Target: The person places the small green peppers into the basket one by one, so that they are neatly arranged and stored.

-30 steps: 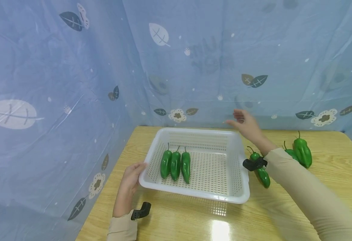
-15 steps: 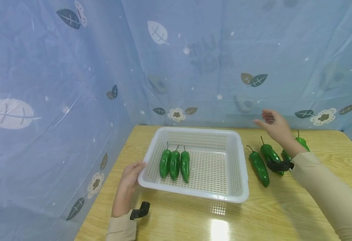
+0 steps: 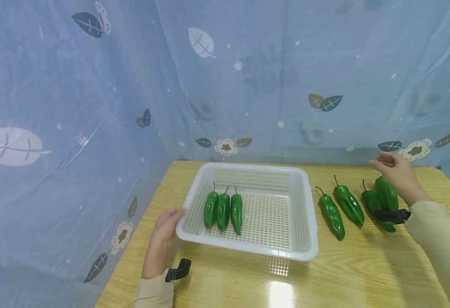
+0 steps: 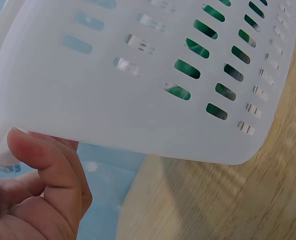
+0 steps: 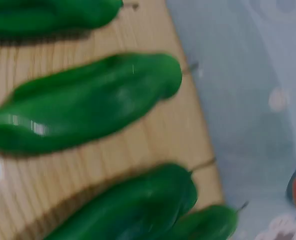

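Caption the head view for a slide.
Left hand grips a white basket holding three green peppers; the right hand hovers near four more peppers on the table.

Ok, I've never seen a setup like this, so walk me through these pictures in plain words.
There is no machine here, just a person's two bare hands. The wide picture comes from a camera worn on the head; the other two come from cameras worn on the left and right wrists. On the wooden table sits a white basket with three green peppers inside. Four more peppers lie to its right. The left hand grips the basket's edge, seen close up from the left wrist. The right hand is by the loose peppers, with nothing visible in it.
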